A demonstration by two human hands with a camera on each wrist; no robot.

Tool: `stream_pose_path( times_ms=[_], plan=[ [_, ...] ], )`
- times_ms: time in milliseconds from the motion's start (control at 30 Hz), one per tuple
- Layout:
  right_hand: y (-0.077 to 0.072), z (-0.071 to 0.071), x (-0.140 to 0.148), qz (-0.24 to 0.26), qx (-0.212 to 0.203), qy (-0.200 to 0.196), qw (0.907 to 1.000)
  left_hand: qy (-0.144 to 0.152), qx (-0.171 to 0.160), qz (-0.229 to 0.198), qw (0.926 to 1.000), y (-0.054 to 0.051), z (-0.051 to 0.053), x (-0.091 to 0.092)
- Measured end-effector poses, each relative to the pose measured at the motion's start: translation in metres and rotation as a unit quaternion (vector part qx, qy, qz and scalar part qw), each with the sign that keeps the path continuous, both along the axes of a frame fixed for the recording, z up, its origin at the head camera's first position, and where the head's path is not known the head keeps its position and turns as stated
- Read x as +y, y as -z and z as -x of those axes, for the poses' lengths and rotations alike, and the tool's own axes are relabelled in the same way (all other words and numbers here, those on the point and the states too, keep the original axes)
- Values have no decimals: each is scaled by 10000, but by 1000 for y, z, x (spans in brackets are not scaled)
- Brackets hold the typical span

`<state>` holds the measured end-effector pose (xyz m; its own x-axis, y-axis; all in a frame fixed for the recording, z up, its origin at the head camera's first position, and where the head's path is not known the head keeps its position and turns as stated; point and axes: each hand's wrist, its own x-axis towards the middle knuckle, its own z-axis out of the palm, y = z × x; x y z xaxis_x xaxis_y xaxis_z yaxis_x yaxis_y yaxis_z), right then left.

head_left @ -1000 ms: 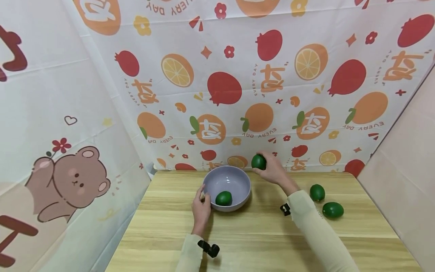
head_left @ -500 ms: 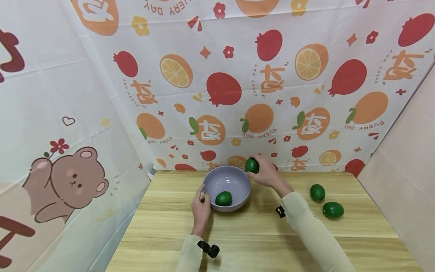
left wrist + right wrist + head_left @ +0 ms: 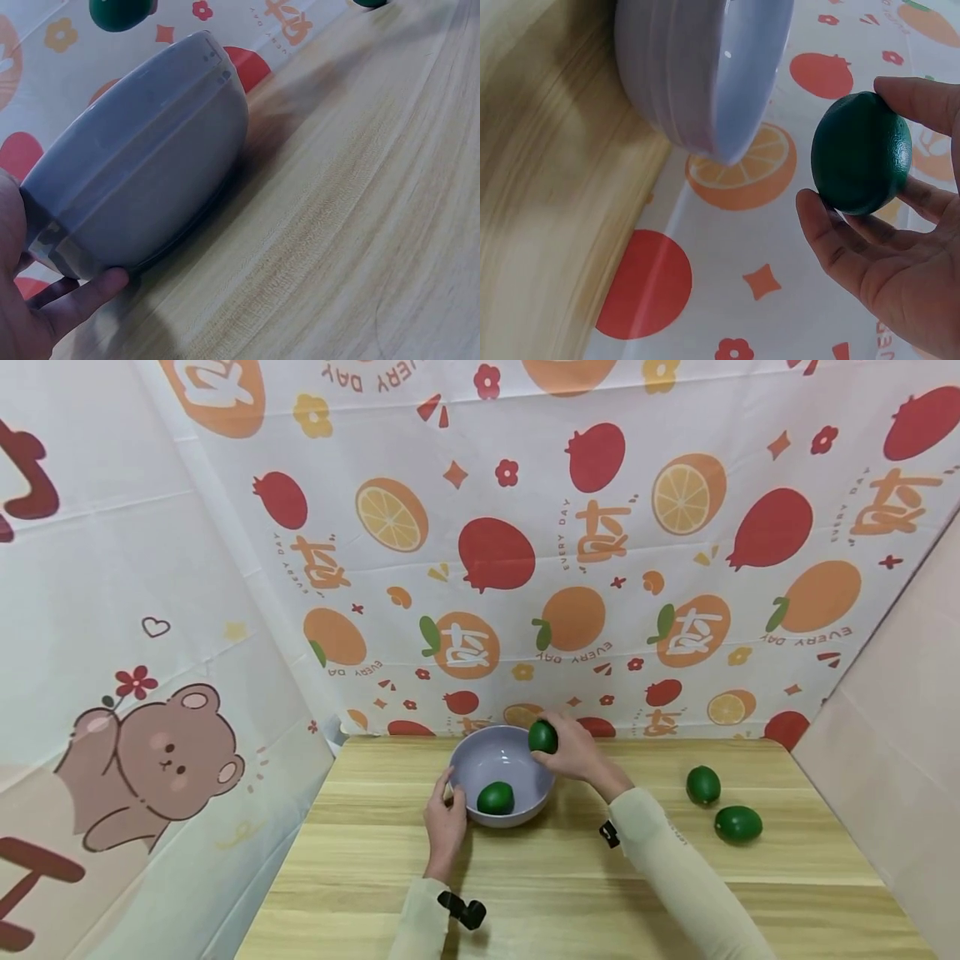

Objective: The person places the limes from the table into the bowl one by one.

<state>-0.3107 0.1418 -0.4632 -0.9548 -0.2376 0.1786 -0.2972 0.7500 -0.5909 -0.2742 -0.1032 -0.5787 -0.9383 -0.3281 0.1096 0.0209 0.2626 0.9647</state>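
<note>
A lavender bowl [image 3: 480,760] stands near the table's back edge, with one dark green lime [image 3: 496,797] lying inside at the front. My left hand [image 3: 444,822] holds the bowl's left side, its fingers against the outer wall and near the base in the left wrist view. Over the bowl's right rim, my right hand [image 3: 576,752] pinches a second lime [image 3: 859,154] between thumb and fingertips. That lime hangs above the bowl's height, apart from the bowl [image 3: 675,82] in the right wrist view.
Two more limes, one upright [image 3: 702,785] and one lying sideways [image 3: 738,824], rest on the wooden table [image 3: 570,893] at the right. A fruit-print cloth [image 3: 420,577] hangs just behind the table's back edge. Cloth walls stand on both sides.
My right hand has moved left and slightly down, bringing its lime from beside the bowl to over the right rim. My left hand and the bowl have stayed in place.
</note>
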Motion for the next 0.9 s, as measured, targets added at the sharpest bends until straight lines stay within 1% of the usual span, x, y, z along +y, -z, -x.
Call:
stream_pose_path(
  times_ms=[167, 367, 600, 900],
  plan=[
    [5, 0, -6, -29, -236, -19, 9997, 12, 2, -54, 10000, -1, 2, 0],
    [15, -1, -11, -116, -483, -115, 9987, -11, 25, -51, 10000, 0, 2, 1],
    [25, -3, -16, -293, -467, -205, 9983, -3, 37, -36, 10000, 1, 4, 1],
    [32, -7, -20, -153, -765, -240, 9967, -12, 49, -62, 10000, 1, 3, 0]
  ],
)
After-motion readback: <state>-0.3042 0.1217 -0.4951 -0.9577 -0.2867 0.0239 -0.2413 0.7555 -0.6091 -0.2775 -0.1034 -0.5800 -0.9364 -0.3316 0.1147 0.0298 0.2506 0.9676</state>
